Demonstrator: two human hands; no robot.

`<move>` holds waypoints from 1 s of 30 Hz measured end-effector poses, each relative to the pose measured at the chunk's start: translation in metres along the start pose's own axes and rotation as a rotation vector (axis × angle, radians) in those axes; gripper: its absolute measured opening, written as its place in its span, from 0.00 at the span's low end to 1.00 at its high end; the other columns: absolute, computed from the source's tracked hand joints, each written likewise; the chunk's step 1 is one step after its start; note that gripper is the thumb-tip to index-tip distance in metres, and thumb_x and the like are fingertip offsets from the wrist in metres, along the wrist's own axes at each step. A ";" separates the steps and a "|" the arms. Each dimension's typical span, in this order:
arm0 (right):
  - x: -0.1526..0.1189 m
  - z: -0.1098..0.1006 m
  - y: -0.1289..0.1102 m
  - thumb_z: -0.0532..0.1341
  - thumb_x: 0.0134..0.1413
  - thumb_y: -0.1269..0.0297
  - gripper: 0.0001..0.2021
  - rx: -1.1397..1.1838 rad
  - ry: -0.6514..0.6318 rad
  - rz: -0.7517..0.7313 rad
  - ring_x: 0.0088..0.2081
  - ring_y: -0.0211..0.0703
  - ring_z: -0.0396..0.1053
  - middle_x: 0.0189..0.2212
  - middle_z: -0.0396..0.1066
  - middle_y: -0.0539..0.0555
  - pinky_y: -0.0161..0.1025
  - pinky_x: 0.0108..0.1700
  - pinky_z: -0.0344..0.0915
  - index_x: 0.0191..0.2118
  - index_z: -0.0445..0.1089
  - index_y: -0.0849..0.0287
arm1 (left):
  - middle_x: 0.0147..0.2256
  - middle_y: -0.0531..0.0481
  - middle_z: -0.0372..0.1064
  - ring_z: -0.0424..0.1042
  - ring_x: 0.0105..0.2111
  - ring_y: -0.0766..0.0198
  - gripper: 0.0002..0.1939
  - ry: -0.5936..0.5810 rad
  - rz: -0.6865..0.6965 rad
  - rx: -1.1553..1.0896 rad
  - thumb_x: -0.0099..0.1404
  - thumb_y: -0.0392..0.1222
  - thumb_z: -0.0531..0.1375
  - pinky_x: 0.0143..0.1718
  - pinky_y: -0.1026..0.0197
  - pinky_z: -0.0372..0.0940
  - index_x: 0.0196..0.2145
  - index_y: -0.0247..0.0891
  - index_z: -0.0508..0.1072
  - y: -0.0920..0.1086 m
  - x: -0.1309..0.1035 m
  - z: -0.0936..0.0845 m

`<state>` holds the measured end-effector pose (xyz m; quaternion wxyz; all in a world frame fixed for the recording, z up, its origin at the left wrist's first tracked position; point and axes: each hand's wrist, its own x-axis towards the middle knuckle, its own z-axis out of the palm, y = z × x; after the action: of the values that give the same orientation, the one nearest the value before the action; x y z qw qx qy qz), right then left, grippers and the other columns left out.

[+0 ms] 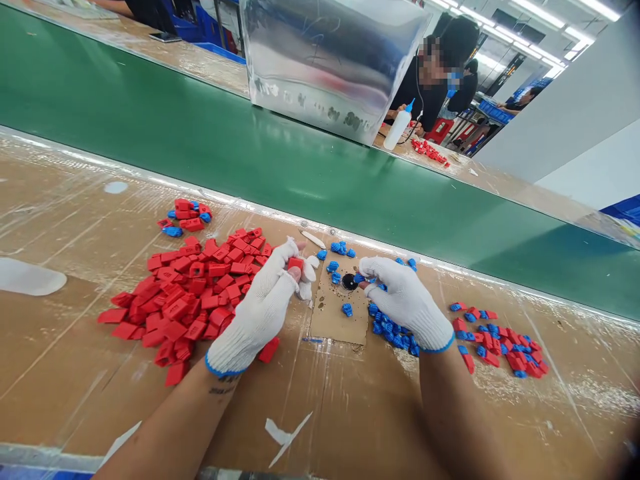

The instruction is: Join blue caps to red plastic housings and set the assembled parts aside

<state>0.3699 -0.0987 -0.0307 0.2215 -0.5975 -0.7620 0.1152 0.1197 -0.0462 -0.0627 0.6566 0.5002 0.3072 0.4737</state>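
Observation:
My left hand, in a white knit glove, is closed around a small red plastic block held between thumb and fingers. In a similar glove, my right hand pinches a small blue plastic piece by the fingertips. That piece is just beside a small round black dish on a cardboard sheet. Loose blue pieces lie around the dish, and more blue pieces are heaped under my right hand. A large pile of red blocks spreads left of my left hand.
Joined red-and-blue pieces lie at the right, with a smaller mixed cluster at the far left. Beyond the table runs a green belt. A metal panel, a white bottle and a co-worker are behind it.

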 end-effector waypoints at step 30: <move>0.005 0.006 0.001 0.59 0.57 0.69 0.07 -0.174 -0.052 0.107 0.36 0.48 0.74 0.35 0.75 0.53 0.39 0.35 0.59 0.41 0.62 0.52 | 0.33 0.51 0.75 0.72 0.29 0.65 0.11 0.099 -0.009 0.133 0.66 0.44 0.67 0.35 0.59 0.69 0.41 0.37 0.73 -0.001 0.006 -0.002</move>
<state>0.3674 -0.0935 -0.0352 0.1426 -0.6512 -0.7416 0.0757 0.1202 -0.0402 -0.0636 0.6079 0.5175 0.3724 0.4733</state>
